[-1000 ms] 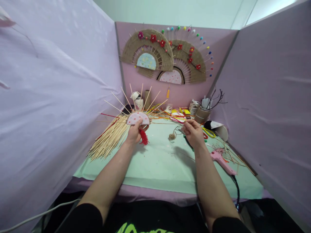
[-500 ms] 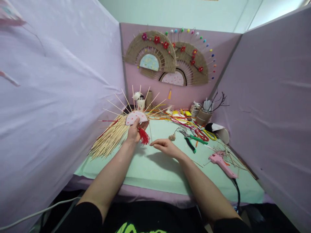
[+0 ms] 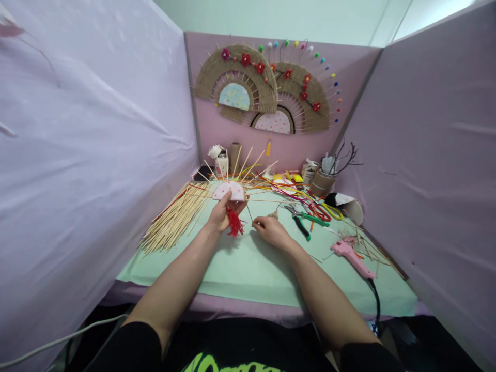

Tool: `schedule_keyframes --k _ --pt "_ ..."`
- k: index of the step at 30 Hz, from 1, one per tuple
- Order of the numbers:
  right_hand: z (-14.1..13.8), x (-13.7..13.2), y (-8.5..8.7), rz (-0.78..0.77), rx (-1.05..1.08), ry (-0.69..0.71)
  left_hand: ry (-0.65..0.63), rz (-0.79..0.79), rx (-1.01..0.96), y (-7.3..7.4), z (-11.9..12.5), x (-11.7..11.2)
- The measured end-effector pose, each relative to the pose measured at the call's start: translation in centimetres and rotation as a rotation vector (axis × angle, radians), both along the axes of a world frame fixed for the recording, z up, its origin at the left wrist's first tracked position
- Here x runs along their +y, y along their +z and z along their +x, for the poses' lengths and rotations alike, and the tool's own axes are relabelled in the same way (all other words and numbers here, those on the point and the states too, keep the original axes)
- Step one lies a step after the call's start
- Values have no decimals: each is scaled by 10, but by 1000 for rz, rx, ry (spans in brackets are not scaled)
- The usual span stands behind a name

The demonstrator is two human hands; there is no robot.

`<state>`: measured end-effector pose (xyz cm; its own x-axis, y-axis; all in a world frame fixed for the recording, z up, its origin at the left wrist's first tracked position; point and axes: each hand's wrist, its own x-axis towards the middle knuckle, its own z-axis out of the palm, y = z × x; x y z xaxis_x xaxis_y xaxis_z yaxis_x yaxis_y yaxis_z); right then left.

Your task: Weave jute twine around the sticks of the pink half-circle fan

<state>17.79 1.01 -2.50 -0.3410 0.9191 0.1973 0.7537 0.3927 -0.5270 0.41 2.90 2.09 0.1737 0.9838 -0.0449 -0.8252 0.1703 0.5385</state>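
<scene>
My left hand point(image 3: 222, 214) grips a small fan point(image 3: 228, 190) from below, thumb on its front. The fan has a white half-round centre with pink dots, and thin wooden sticks spread outward from it. From its lower edge hangs a red tassel point(image 3: 234, 222). My right hand point(image 3: 271, 230) is closed, pinching a thin brown twine point(image 3: 250, 212) that runs up to the fan's right corner. Partly behind the right hand lies a small ball of twine point(image 3: 273, 214).
Left lies a pile of wooden sticks point(image 3: 172, 219). To the right are green-handled pliers point(image 3: 300, 225), red-handled scissors point(image 3: 320, 212) and a pink glue gun point(image 3: 352, 257) with its cord. Coloured pipe cleaners point(image 3: 290, 190) lie behind. Two finished fans point(image 3: 248, 51) hang on the back panel.
The fan and my left hand have moved right, with the fan turned and tilted. My right hand has shifted slightly right, its fingers now more curled around the twine.
</scene>
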Motion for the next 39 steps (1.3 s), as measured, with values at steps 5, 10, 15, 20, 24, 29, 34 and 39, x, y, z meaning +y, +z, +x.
schedule_keyframes --k 5,10,15,20,24,29,34,39 --pt "14 9 0 45 115 -258 -126 -58 92 -1 -1 -2" --pt "21 16 3 105 459 -405 -260 -31 147 -7 -3 -4" --pt "21 16 8 199 665 -410 -273 -20 159 -9 -3 -2" --pt "24 14 13 215 688 -409 -205 -52 143 -7 -5 1" --pt "30 13 16 206 684 -382 -177 -54 135 -4 -11 3" --pt "30 12 18 192 728 -341 -130 -72 125 -3 -16 7" --pt "29 12 16 187 694 -342 -90 -70 105 -3 -18 10" --pt "34 17 14 124 737 -288 -121 -63 95 -4 -18 11"
